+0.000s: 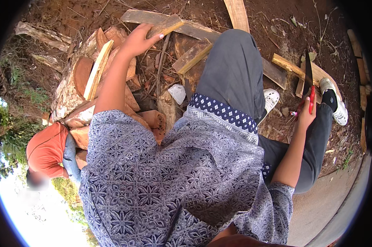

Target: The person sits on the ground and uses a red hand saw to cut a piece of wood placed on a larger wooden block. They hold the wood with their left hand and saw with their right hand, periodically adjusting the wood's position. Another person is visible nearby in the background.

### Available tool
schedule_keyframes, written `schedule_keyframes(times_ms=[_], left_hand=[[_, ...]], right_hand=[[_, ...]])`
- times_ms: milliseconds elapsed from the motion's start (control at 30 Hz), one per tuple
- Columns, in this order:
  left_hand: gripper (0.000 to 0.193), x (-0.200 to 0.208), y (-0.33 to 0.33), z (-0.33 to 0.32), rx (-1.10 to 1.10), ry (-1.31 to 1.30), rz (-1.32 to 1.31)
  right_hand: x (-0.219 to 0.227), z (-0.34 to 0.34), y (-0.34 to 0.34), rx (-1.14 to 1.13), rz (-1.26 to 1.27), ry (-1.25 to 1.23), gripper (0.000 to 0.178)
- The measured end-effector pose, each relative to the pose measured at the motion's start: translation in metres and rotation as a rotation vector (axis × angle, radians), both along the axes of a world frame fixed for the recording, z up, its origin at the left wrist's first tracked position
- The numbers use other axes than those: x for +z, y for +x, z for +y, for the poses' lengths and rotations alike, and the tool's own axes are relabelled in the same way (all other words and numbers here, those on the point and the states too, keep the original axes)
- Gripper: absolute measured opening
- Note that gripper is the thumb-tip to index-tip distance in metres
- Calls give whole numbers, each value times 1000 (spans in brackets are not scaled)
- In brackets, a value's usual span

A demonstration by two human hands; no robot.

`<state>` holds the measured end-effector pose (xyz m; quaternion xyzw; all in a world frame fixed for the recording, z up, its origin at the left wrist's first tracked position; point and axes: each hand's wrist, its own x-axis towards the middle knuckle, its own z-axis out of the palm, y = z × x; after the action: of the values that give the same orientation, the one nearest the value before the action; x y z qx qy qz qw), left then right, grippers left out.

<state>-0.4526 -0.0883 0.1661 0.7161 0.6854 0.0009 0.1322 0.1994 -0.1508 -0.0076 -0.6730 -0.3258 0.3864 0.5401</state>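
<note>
My left hand reaches to the upper left and closes on the end of a short wooden block, thumb along its near side. That block lies across a long weathered plank. Out to the right, my right hand is wrapped round the red handle of a handsaw. Its long dark blade points away from me, over pieces of wood on the ground; its teeth are too small to make out. Another short block rests between my left hand and my raised knee.
Split logs are heaped at the left, with a pale strip of wood on top. A person in an orange shirt bends beside them. A white stone lies near my leg. Planks and sticks lie on the soil.
</note>
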Motion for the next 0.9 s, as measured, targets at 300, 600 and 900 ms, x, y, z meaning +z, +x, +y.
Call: schedule_keyframes(times_ms=[300, 600, 900], left_hand=[[67, -64, 63, -43, 56, -27, -254], [66, -103, 41, 1, 82, 143, -215], [65, -137, 50, 15, 129, -12, -272]], right_hand=[[7, 5, 5, 26, -28, 22, 49], [8, 0, -5, 28, -25, 6, 50], [1, 0, -3, 37, -29, 60, 53]])
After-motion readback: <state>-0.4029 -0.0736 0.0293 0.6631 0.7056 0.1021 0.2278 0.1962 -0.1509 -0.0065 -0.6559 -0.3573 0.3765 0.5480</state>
